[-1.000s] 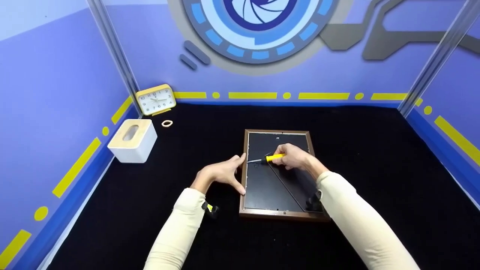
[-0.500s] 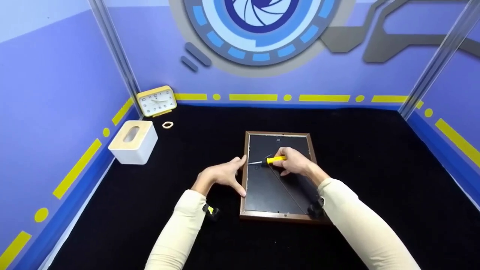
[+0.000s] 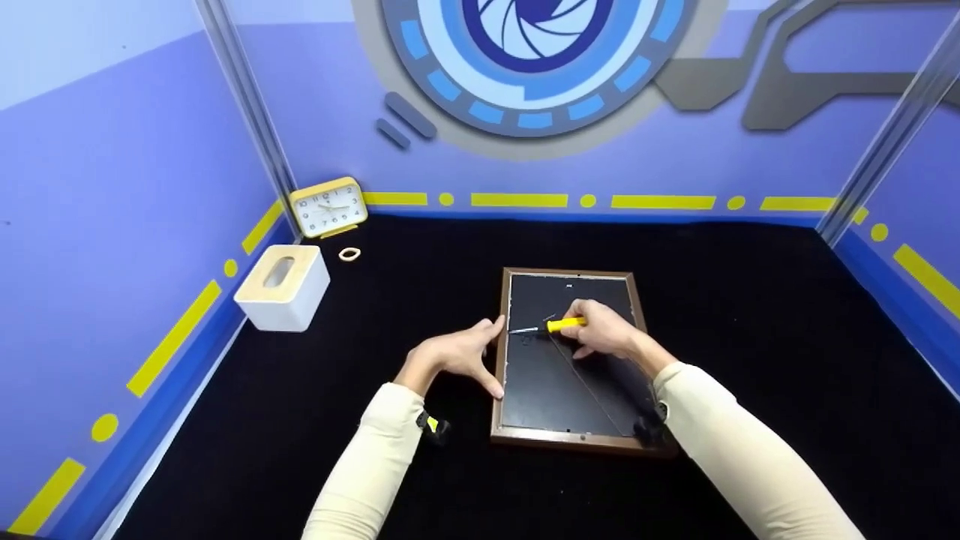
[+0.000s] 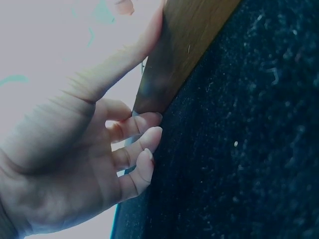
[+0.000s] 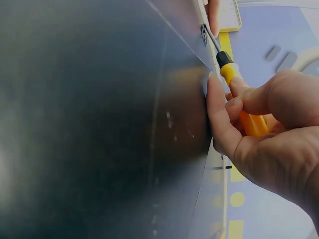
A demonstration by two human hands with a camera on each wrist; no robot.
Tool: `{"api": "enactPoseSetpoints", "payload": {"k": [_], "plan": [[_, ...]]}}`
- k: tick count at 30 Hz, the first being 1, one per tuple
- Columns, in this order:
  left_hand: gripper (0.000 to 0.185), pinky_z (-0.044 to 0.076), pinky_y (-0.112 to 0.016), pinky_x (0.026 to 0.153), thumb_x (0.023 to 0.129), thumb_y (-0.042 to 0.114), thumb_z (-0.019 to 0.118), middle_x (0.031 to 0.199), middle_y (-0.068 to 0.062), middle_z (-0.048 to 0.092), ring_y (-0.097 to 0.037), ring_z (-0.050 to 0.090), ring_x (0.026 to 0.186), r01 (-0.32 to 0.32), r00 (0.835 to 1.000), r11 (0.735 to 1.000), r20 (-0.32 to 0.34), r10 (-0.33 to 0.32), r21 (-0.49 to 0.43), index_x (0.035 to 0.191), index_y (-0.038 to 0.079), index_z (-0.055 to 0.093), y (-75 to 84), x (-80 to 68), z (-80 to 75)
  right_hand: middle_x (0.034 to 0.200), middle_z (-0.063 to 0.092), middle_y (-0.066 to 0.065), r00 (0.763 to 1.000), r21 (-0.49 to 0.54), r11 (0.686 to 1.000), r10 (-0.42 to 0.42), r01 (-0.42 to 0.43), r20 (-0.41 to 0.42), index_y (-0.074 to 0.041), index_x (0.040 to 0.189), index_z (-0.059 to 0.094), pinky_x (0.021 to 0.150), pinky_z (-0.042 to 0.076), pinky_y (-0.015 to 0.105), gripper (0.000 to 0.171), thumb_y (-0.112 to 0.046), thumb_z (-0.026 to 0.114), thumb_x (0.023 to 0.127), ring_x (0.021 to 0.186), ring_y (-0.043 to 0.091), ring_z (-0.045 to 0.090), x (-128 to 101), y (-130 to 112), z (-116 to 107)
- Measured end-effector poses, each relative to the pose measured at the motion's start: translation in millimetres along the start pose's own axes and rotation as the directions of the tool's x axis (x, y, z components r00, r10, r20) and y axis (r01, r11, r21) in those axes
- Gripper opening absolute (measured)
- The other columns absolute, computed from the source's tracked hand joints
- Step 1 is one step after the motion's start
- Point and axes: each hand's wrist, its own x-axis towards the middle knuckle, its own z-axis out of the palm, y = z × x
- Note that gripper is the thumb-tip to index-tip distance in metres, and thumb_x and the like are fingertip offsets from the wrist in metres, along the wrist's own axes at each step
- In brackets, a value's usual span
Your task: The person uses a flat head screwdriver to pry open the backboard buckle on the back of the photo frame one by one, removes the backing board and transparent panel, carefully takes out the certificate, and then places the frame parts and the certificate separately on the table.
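A brown picture frame [image 3: 498, 409] lies face down, its black backing board [image 3: 547, 386] facing up. Spread along its left side is my left hand [image 3: 459, 354], with thumb and fingers touching the wooden edge. In the left wrist view the thumb lies along the brown wood [image 4: 172, 59], and the other fingers bend lightly beside it. My right hand [image 3: 606, 330] grips the yellow handle of a screwdriver [image 3: 564, 325] above the board. The screwdriver's metal shaft points left, its tip at the board's left edge. A small metal fitting [image 5: 204, 36] shows beside the tip in the right wrist view.
A white tissue box with a wooden lid [image 3: 289, 289] stands at the left. Behind it are a yellow alarm clock [image 3: 328, 208] and a small pale ring-shaped piece [image 3: 349, 254]. Blue printed walls [image 3: 660, 169] enclose the black-covered table [image 3: 757, 315].
The head view has shifted, so the whole scene sits slightly farther right and lower. Both hands keep nearly the same place on the frame, and the screwdriver tip stays at its left edge.
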Motion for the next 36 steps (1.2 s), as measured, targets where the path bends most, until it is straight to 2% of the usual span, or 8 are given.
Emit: {"api": "enactPoseSetpoints", "payload": {"k": [12,14,18,20,22,27,32,36], "plan": [[0.136,0.044,-0.028,0.096,0.067,0.04,0.094,0.123,-0.006,0.04,-0.019,0.051,0.105,-0.015,1.0,1.0,0.016,0.016,-0.009,0.159,0.001,0.001,-2.1,-1.2,1.1,0.089,0.059,0.015,0.996,-0.126,0.991,-0.062,0.053,-0.067,0.004,0.096,0.056,0.053,0.058,0.033,0.007,0.005,0.063,0.094,0.065,0.021,0.061,-0.6,-2.7,8.7],[0.135,0.041,-0.03,0.103,0.069,0.042,0.092,0.131,-0.01,0.04,-0.023,0.05,0.115,-0.001,1.0,1.0,0.023,0.001,-0.001,0.16,0.002,0.0,-1.1,-1.4,1.1,0.087,0.059,0.015,0.995,-0.144,0.988,-0.07,0.059,-0.073,0.004,0.095,0.056,0.052,0.058,0.033,0.007,0.005,0.063,0.093,0.062,0.02,0.061,-1.3,-4.5,9.4],[0.133,0.025,-0.038,0.117,0.072,0.058,0.085,0.16,-0.023,0.02,-0.032,0.025,0.147,0.068,0.997,0.996,0.033,-0.071,0.063,0.16,0.005,0.0,4.9,-1.6,2.0,0.085,0.06,0.017,0.996,-0.186,0.98,-0.075,0.064,-0.052,0.005,0.098,0.055,0.05,0.057,0.033,0.008,0.005,0.062,0.094,0.056,0.019,0.062,-3.5,-13.3,7.9],[0.134,0.017,-0.042,0.12,0.071,0.065,0.081,0.163,-0.024,0.006,-0.033,0.009,0.151,0.102,0.994,0.991,0.031,-0.105,0.089,0.161,0.006,0.0,9.7,-1.2,2.4,0.086,0.062,0.021,0.996,-0.218,0.974,-0.076,0.066,-0.041,0.006,0.1,0.055,0.049,0.057,0.033,0.008,0.006,0.061,0.094,0.054,0.02,0.064,-4.6,-20.1,6.0],[0.135,0.018,-0.042,0.12,0.071,0.066,0.081,0.164,-0.024,0.006,-0.034,0.01,0.15,0.112,0.993,0.989,0.024,-0.115,0.101,0.16,0.005,0.0,12.9,-0.3,3.4,0.088,0.064,0.025,0.997,-0.262,0.963,-0.076,0.065,-0.033,0.008,0.102,0.055,0.049,0.057,0.033,0.009,0.006,0.061,0.094,0.054,0.023,0.067,-5.4,-28.5,5.0],[0.136,0.02,-0.041,0.119,0.069,0.064,0.083,0.164,-0.024,0.006,-0.034,0.013,0.15,0.128,0.991,0.986,0.013,-0.13,0.105,0.16,0.005,0.0,15.0,0.7,5.3,0.092,0.065,0.026,0.998,-0.391,0.919,-0.062,0.051,-0.016,0.009,0.105,0.055,0.048,0.056,0.03,0.013,0.005,0.061,0.094,0.056,0.023,0.067,-5.2,-49.1,6.0],[0.136,0.019,-0.041,0.12,0.069,0.063,0.083,0.164,-0.023,0.005,-0.034,0.012,0.15,0.139,0.99,0.986,0.013,-0.14,0.097,0.161,0.006,0.001,14.9,1.3,4.7,0.081,0.064,0.018,0.998,-0.483,0.874,-0.066,0.053,-0.009,0.009,0.101,0.056,0.044,0.053,0.028,0.012,0.006,0.062,0.091,0.049,0.018,0.063,-1.5,-66.2,7.8],[0.136,0.021,-0.04,0.119,0.069,0.063,0.083,0.164,-0.022,0.007,-0.033,0.014,0.15,0.132,0.991,0.986,0.009,-0.133,0.105,0.161,0.006,0.001,15.6,0.9,4.1,0.07,0.062,0.011,0.996,-0.608,0.791,-0.086,0.07,0.003,0.005,0.091,0.057,0.047,0.054,0.028,0.008,0.005,0.063,0.087,0.049,0.017,0.062,2.8,-84.7,11.7]]}}
